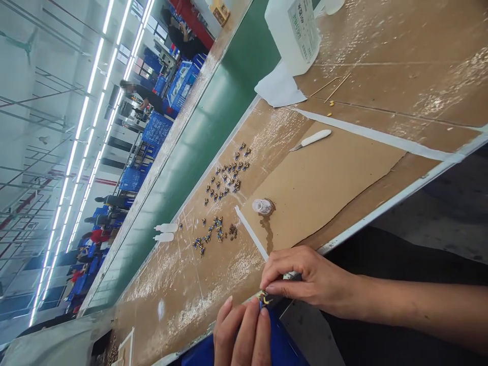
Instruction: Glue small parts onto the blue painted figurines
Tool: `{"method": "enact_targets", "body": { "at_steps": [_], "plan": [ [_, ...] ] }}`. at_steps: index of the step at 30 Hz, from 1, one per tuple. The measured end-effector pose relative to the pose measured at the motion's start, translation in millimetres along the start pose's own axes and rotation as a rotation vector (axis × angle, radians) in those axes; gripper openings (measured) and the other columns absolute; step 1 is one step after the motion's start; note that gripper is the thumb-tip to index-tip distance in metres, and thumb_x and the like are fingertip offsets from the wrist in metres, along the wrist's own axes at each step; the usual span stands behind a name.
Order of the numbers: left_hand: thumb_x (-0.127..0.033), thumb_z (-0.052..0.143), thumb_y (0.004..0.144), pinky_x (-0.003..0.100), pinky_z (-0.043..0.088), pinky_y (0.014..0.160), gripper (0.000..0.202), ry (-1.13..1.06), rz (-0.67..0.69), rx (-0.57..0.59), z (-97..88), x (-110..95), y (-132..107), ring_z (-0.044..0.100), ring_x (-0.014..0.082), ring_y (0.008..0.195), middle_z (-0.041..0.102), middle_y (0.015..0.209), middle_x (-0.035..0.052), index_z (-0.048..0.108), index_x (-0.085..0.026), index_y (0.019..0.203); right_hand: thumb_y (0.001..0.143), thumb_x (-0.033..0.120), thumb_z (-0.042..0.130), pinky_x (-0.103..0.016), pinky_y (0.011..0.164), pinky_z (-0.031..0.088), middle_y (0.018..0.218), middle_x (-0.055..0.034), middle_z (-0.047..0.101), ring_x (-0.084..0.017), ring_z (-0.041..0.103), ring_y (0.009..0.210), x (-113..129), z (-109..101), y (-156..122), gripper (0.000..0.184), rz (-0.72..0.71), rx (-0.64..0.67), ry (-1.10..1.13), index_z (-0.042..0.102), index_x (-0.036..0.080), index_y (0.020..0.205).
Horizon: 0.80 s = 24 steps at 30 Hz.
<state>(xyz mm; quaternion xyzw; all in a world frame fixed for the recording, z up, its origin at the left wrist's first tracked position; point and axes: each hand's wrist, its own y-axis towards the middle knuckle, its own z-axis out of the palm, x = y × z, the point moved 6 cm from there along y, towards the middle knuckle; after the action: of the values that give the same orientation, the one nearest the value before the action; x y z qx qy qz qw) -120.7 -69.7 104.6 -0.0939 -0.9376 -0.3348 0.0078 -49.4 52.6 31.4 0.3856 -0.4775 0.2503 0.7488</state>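
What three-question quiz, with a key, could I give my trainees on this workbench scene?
1. Multiple choice: what is at the fingertips of the left hand and the right hand? A) a slim wooden stick; B) a tiny blue-and-yellow piece; C) a white paper sheet.
2. True or false: the slim white-handled knife is gripped in the right hand.
3. Count: how many slim white plastic bottles with narrow nozzles are side by side?
Key: 1. B. 2. False; the knife lies apart from both hands. 3. Two.
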Motion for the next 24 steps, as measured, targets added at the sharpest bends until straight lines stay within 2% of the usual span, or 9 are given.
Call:
{"method": "enact_targets", "body": {
  "at_steps": [6,11,14,16,17,19,20,21,24],
  "plan": [
    [0.001,0.06,0.077,0.037,0.051,0.086,0.021,0.026,0.107,-0.002,0.8,-2,2,0.063,0.0161,0.086,0.072,0.081,0.0052,0.068,-0.016,0.085,0.086,0.02,0.057,-0.018,0.072,0.046,0.08,-0.005,0.068,-0.009,0.061,0.075,6,-1,-1,0.016,-0.043,0.034,-0.051,0.07,0.011,0.082],
    [0.001,0.062,0.076,0.037,0.048,0.087,0.016,0.034,0.142,-0.072,-0.5,-2,4,0.062,0.0142,0.08,0.07,0.071,0.0043,0.066,-0.015,0.075,0.086,0.019,0.056,-0.019,0.073,0.047,0.08,-0.0045,0.068,-0.01,0.062,0.076,12,0,0,0.015,-0.115,0.03,-0.125,0.069,0.012,0.083],
    [-0.003,0.061,0.078,0.039,0.043,0.09,0.015,-0.009,0.097,-0.095,-1.4,10,9,0.061,0.0134,0.078,0.071,0.073,0.0026,0.066,-0.017,0.078,0.086,0.02,0.057,-0.018,0.076,0.048,0.087,-0.0045,0.068,-0.01,0.062,0.081,22,-10,1,0.014,-0.151,-0.051,-0.219,0.067,0.014,0.093],
    [-0.007,0.063,0.078,0.041,0.042,0.09,0.015,-0.08,-0.001,-0.096,4.1,33,14,0.062,0.0147,0.078,0.072,0.079,0.0017,0.067,-0.02,0.083,0.086,0.016,0.057,-0.016,0.079,0.048,0.093,-0.0039,0.067,-0.009,0.062,0.085,33,-25,0,0.016,-0.222,-0.163,-0.304,0.065,0.015,0.099],
    [-0.01,0.064,0.078,0.041,0.043,0.089,0.015,-0.123,-0.105,-0.086,10.7,51,18,0.063,0.0157,0.079,0.072,0.081,0.0012,0.068,-0.022,0.085,0.086,0.014,0.056,-0.016,0.081,0.048,0.095,-0.0036,0.066,-0.009,0.062,0.087,38,-34,-2,0.017,-0.273,-0.217,-0.355,0.064,0.016,0.101],
    [-0.021,0.067,0.076,0.036,0.045,0.084,0.008,-0.213,-0.439,-0.033,33.8,97,25,0.063,0.0171,0.081,0.071,0.084,0.0006,0.068,-0.024,0.084,0.085,0.008,0.054,-0.015,0.085,0.047,0.097,-0.0035,0.065,-0.008,0.061,0.091,46,-51,-7,0.022,-0.392,-0.295,-0.474,0.061,0.017,0.104],
    [-0.028,0.067,0.076,0.032,0.046,0.08,0.01,-0.262,-0.677,0.016,50.2,123,25,0.064,0.0174,0.082,0.07,0.086,0.0008,0.069,-0.024,0.084,0.085,0.006,0.053,-0.016,0.086,0.047,0.098,-0.0038,0.064,-0.009,0.061,0.093,47,-59,-9,0.025,-0.442,-0.321,-0.538,0.059,0.017,0.107],
    [-0.033,0.066,0.076,0.031,0.047,0.076,0.015,-0.289,-0.747,0.048,65.5,140,31,0.064,0.0185,0.081,0.07,0.086,0.0025,0.069,-0.022,0.086,0.084,0.005,0.053,-0.017,0.087,0.047,0.099,-0.0041,0.064,-0.01,0.06,0.094,46,-66,-10,0.028,-0.477,-0.339,-0.603,0.058,0.018,0.11],
    [-0.037,0.066,0.073,0.03,0.047,0.073,0.02,-0.372,-0.769,0.114,109.6,176,61,0.063,0.0172,0.075,0.069,0.077,0.003,0.069,-0.018,0.077,0.085,0.006,0.052,-0.019,0.087,0.048,0.099,-0.0038,0.063,-0.011,0.06,0.094,38,-86,-12,0.03,-0.491,-0.4,-0.758,0.057,0.019,0.111]
  ]
}}
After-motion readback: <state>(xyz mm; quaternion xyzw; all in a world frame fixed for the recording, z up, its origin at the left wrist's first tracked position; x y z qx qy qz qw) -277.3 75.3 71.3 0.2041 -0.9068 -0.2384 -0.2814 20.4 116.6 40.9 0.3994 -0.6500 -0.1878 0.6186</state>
